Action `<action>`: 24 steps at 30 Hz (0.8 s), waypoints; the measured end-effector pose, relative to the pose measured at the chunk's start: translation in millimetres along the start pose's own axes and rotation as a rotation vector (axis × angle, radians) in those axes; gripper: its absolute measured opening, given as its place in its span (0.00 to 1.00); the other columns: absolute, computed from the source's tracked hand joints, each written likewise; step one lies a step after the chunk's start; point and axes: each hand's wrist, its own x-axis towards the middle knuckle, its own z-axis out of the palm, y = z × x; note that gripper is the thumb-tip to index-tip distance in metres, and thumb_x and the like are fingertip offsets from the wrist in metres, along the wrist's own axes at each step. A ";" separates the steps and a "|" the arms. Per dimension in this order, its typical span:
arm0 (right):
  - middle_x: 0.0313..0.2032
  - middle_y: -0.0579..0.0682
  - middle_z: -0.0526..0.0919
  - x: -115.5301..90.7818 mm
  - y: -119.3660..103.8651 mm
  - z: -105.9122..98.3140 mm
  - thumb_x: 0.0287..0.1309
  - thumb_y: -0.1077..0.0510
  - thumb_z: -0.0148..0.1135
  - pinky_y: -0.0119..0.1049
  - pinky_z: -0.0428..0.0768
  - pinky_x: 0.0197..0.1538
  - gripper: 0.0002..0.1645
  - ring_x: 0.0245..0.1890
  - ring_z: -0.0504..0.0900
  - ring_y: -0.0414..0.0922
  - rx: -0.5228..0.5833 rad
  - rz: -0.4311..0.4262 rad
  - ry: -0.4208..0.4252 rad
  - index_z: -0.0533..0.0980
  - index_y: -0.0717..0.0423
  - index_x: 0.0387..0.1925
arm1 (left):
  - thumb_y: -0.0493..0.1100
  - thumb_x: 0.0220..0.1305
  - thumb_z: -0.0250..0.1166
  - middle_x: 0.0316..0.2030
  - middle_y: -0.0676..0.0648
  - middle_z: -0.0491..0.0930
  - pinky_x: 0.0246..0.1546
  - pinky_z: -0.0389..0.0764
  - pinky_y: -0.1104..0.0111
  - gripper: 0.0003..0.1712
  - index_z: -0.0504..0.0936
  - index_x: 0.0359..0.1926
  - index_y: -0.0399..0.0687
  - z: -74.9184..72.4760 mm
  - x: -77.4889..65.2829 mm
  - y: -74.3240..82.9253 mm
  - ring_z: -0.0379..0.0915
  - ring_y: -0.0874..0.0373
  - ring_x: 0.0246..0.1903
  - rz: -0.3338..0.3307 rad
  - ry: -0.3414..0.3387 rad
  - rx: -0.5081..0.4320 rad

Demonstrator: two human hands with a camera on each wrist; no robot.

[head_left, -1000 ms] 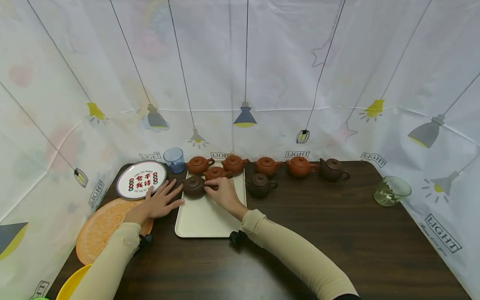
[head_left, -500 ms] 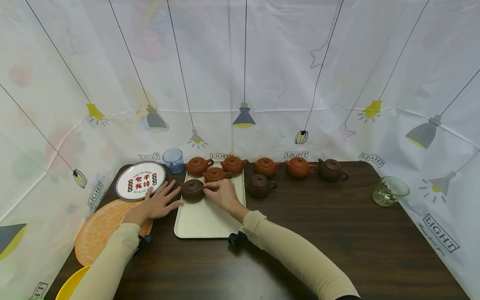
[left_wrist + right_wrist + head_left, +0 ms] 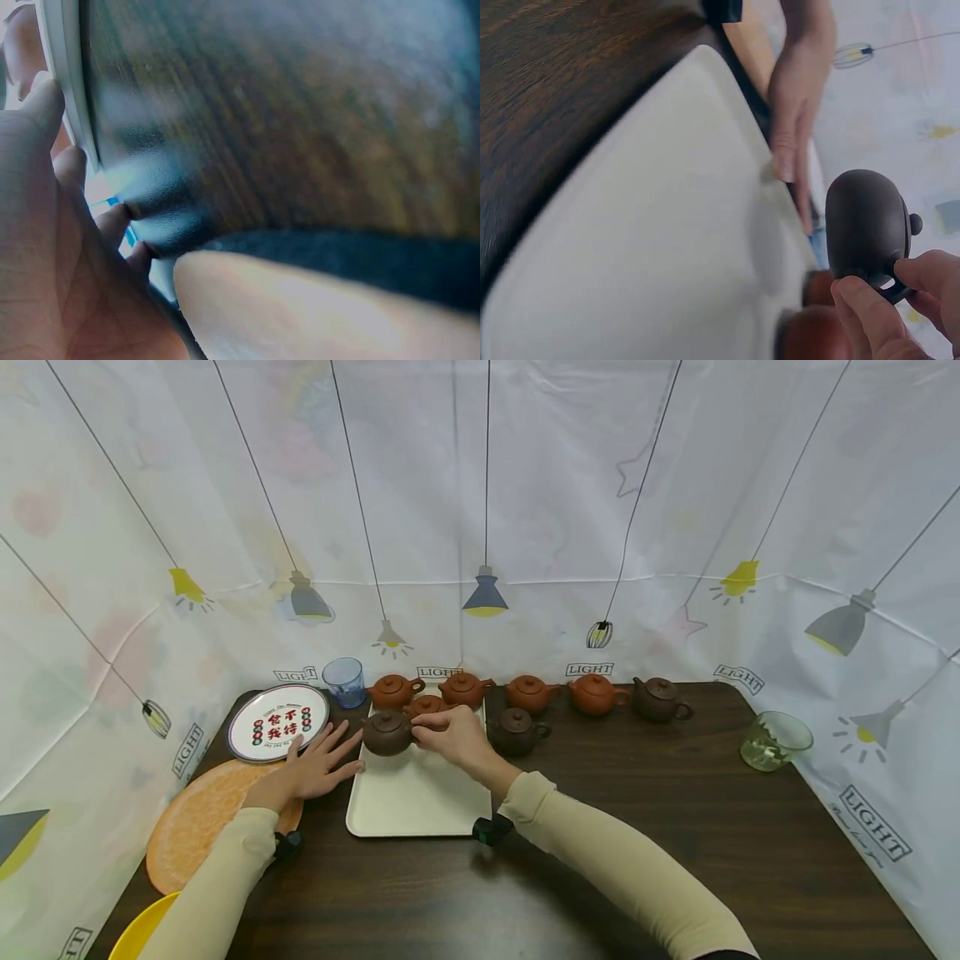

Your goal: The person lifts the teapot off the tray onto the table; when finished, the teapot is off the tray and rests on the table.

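My right hand [image 3: 461,739] pinches the handle of a dark brown teapot [image 3: 386,735] over the left part of a cream tray [image 3: 420,797]. In the right wrist view this teapot [image 3: 866,221] is raised off the tray [image 3: 652,195], and thumb and fingers grip its handle. My left hand [image 3: 313,770] lies with spread, straight fingers beside the tray, fingertips at its left rim. The left wrist view shows that hand [image 3: 45,247] close along the tray's edge [image 3: 71,82]. Reddish teapots stand at the tray's back, one [image 3: 425,706] partly hidden behind the dark teapot.
Right of the tray stand another dark teapot [image 3: 517,732], two reddish ones [image 3: 529,694] and a brown one [image 3: 658,699]. A blue glass [image 3: 345,682], a printed plate [image 3: 279,723] and an orange mat [image 3: 202,827] are left. A green glass [image 3: 776,741] stands far right.
My right hand has lifted the dark teapot slightly, so it covers more of the reddish teapot behind. The right forearm has shifted a little rightward. My left hand stays at the tray's rim.
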 end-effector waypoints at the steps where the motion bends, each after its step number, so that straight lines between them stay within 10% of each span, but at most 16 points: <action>1: 0.52 0.54 0.93 -2.3 -2.7 -6.7 0.70 0.55 0.72 0.33 0.89 0.46 0.13 0.47 0.94 0.44 -0.008 -0.003 0.001 0.91 0.50 0.53 | 0.79 0.77 0.44 0.88 0.43 0.41 0.78 0.27 0.26 0.48 0.48 0.88 0.68 0.5 0.9 -0.1 0.34 0.36 0.87 0.002 -0.001 -0.002; 11: 0.61 0.64 0.86 -30.2 -5.6 -111.7 0.74 0.60 0.68 0.40 0.90 0.54 0.20 0.54 0.92 0.55 0.055 -0.033 -0.019 0.85 0.61 0.62 | 0.80 0.77 0.42 0.88 0.41 0.42 0.77 0.26 0.26 0.47 0.45 0.87 0.73 -3.8 -3.0 6.9 0.35 0.35 0.87 0.024 0.017 -0.017; 18: 0.61 0.67 0.86 -58.7 25.9 -185.5 0.76 0.57 0.65 0.33 0.91 0.49 0.21 0.51 0.94 0.49 -0.114 -0.042 0.021 0.84 0.60 0.64 | 0.78 0.78 0.43 0.88 0.41 0.42 0.77 0.27 0.25 0.46 0.45 0.87 0.74 -3.8 -6.4 5.8 0.36 0.34 0.86 0.024 0.023 -0.021; 24: 0.69 0.70 0.77 -83.7 56.1 -228.4 0.77 0.57 0.65 0.39 0.90 0.55 0.26 0.56 0.91 0.51 -0.002 0.022 0.025 0.79 0.63 0.69 | 0.79 0.77 0.43 0.88 0.41 0.43 0.76 0.27 0.24 0.45 0.45 0.87 0.76 -6.6 -9.7 8.2 0.37 0.33 0.86 0.049 0.027 -0.052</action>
